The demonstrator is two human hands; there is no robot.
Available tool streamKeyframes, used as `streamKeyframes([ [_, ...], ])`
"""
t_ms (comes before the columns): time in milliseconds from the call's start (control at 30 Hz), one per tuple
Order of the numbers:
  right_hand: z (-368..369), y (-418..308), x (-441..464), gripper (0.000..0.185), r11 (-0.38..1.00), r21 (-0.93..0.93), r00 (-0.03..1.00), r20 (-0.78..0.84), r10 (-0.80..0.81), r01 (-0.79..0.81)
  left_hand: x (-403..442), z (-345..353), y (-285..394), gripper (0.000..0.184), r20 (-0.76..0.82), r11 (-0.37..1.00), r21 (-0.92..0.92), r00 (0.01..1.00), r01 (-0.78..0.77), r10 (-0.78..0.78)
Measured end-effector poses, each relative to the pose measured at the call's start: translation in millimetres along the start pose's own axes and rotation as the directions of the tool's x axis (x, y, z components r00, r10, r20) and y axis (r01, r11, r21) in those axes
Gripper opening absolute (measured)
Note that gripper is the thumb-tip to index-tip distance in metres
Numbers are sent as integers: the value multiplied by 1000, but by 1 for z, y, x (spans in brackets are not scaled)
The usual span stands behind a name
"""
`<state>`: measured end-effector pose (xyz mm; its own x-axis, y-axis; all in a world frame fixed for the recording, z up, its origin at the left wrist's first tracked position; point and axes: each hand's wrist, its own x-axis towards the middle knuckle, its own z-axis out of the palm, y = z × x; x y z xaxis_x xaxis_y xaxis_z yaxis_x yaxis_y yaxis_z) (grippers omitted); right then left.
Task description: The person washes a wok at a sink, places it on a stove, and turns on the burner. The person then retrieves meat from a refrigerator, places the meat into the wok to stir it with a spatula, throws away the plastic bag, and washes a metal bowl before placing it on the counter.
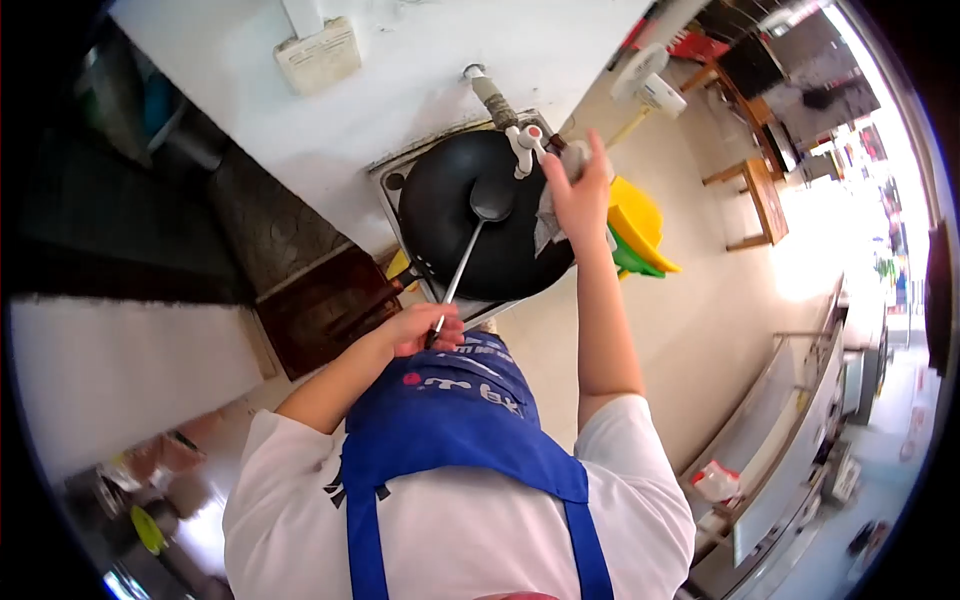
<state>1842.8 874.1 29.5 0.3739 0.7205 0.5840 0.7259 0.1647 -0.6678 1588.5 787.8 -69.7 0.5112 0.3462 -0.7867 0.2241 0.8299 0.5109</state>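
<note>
As far as the view shows, the long-handled metal ladle [463, 262] is already placed with its bowl inside the wide black metal wok [435, 200]; its removal is not yet done. No flow is visible from the white plastic tap with a red mark [526, 148], above the far right part of the wok. Overall progress cannot be established from this view.

The ladle's long axis runs obliquely, from the near left to the far right, bowl at the far end and grip end toward the blue printed fabric apron [455, 400]. The wok's dark handle [375, 303] points toward the near left.

The left hand [425, 328] has its fingers loosely curled round the ladle's grip end, just beyond the apron. The right hand [582, 200] is beside the tap, thumb and forefinger wide apart. A crumpled grey cloth [546, 222] lies against it, over the wok's right side; whether the fingers grip it cannot be told.
</note>
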Motion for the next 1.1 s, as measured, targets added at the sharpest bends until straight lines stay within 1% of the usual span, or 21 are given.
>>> streamKeyframes([
  [33, -1, -9, 17, 61, 997, -67, 962, 265, 65, -49, 7, 1, -1, 31, -11, 970, -240, 1000, 18, -21],
  [67, 1, -14, 28, 54, 987, -142, 854, 502, 137, -75, 10, 3, -2, 30, -22, 887, -461, 999, 27, -42],
  [100, 6, -7, 32, 54, 991, -116, 845, 522, 120, -68, 7, 7, 2, 31, 71, 819, -572, 997, 47, -8],
  [167, 7, 12, 41, 38, 972, -59, 860, 481, -173, 228, -4, 20, 10, 31, 70, 782, -622, 998, 45, -1],
  [200, 8, 17, 49, 38, 972, -43, 855, 485, -182, 232, -8, 29, 16, 30, 96, 752, -657, 995, 54, 13],
  [267, 2, 25, 61, 31, 943, 62, 746, 595, -299, 328, -20, 41, 19, 27, 72, 714, -700, 996, 11, 55],
  [300, 1, 30, 65, 32, 925, 91, 714, 609, -344, 369, -25, 44, 19, 27, 77, 683, -730, 995, 13, 64],
  [367, 2, 40, 74, 33, 905, 123, 654, 653, -382, 406, -33, 51, 15, 27, 79, 592, -806, 993, 15, 82],
  [500, 3, 42, 90, 36, 874, 173, 536, 731, -423, 454, -53, 68, 8, 29, 33, 544, -839, 998, -6, 61],
  [633, 10, 53, 87, 36, 863, 220, 543, 700, -464, 454, -80, 78, 6, 29, -21, 612, -790, 999, -39, 37],
  [700, 13, 57, 84, 38, 872, 323, 605, 629, -488, 368, -98, 82, 11, 29, -162, 836, -545, 986, -63, -31],
  [733, 14, 59, 81, 38, 873, 327, 605, 630, -486, 361, -102, 81, 8, 29, -167, 835, -547, 985, -60, -39],
  [800, 10, 70, 70, 48, 903, 265, 702, 567, -430, 338, -107, 75, -2, 28, -334, 987, -136, 942, -82, 32],
  [833, 7, 78, 59, 52, 935, 254, 766, 540, -348, 246, -105, 68, -13, 28, -331, 988, -133, 943, -78, 29],
  [867, 12, 96, 39, 53, 922, 356, 845, 435, -310, 155, -99, 57, -29, 26, -489, 895, 437, 811, -89, 319],
  [900, 16, 105, 20, 52, 940, 338, 888, 420, -189, 41, -96, 50, -37, 25, -431, 522, 851, 647, 59, 629],
  [933, 23, 111, 3, 51, 943, 323, 913, 403, -63, -77, -98, 49, -32, 25, -432, 523, 850, 650, 61, 626],
  [1000, 52, 120, -26, 49, 934, 138, 827, 519, 214, -328, -99, 47, -14, 22, -555, 472, 830, 535, 299, 637],
  [1033, 69, 142, -43, 44, 996, 77, 858, 507, -83, 51, -101, 44, -8, 22, -547, 462, 835, 543, 299, 637],
  [1067, 78, 152, -53, 32, 976, -70, 685, 723, -92, 204, -101, 40, -1, 21, -528, 398, 849, 527, 349, 666],
  [1100, 83, 135, -53, 20, 908, -236, 433, 899, 69, 345, -100, 36, 5, 21, -509, 334, 855, 513, 397, 691],
])
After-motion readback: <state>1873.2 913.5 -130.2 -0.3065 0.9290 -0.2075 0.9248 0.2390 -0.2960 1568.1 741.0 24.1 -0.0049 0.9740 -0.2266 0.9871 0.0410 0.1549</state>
